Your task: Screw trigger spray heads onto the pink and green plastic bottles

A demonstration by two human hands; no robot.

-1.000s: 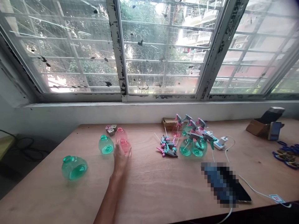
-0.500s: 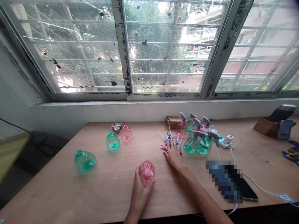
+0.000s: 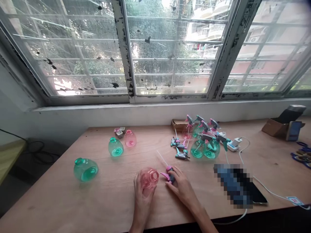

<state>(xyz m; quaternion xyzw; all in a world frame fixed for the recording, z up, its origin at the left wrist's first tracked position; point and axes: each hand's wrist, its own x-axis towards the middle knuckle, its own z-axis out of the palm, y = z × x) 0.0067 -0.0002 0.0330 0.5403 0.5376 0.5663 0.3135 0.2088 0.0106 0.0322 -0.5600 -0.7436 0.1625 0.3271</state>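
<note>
My left hand (image 3: 142,199) is wrapped round a pink see-through bottle (image 3: 147,183), tilted with its open neck to the right. Just right of it, my right hand (image 3: 181,184) has its fingers closed on a pink and grey spray head (image 3: 170,174). The spray head's thin white tube points up and left, apart from the bottle's mouth. Farther back lie loose spray heads, among them a teal and grey one (image 3: 182,154). Several bottles with spray heads fitted, such as a green one (image 3: 198,149), stand behind my right hand.
Two open green bottles (image 3: 86,171) and a pink bottle (image 3: 130,139) stand at left, near small boxes (image 3: 120,132). At right are a phone (image 3: 259,191), a white power strip (image 3: 232,146), cables, scissors (image 3: 302,157) and a cardboard box (image 3: 275,128). The table's front edge runs below my wrists.
My right hand has drawn a pink and grey spray head from the loose pile towards me. The pink bottle in my left hand has tipped from upright to the right.
</note>
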